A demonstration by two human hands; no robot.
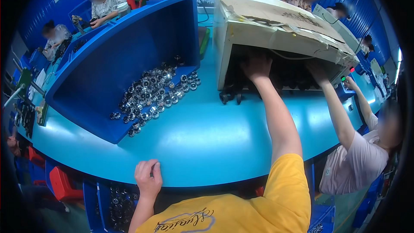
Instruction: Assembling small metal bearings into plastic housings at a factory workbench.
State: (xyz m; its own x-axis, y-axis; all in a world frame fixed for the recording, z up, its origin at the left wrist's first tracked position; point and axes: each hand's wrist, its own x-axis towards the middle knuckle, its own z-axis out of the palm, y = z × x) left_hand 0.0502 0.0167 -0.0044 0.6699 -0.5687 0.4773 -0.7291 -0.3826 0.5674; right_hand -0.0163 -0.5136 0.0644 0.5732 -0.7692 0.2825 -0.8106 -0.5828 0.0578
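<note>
My right hand (257,66) reaches into the dark opening of a worn cream-coloured box (222,47) on the table. Shadow hides its fingers, so I cannot see whether it grips anything. Dark parts fill the shadowed inside. Two black, round-ended parts (230,98) lie at the box's lower left corner. My left hand (148,177) is by the front table edge, fingers curled in, with nothing visible in them. Ahead of it a big blue bin (116,47) is tipped on its side. Shiny metallic round parts (148,92) spill from the bin onto the table.
At my right a co-worker's hand (317,73) also reaches into the box. Torn cardboard (284,13) covers the box top. The turquoise table (194,146) curves across the front. A red stool (62,185) and a blue crate (92,203) of dark parts stand below its edge.
</note>
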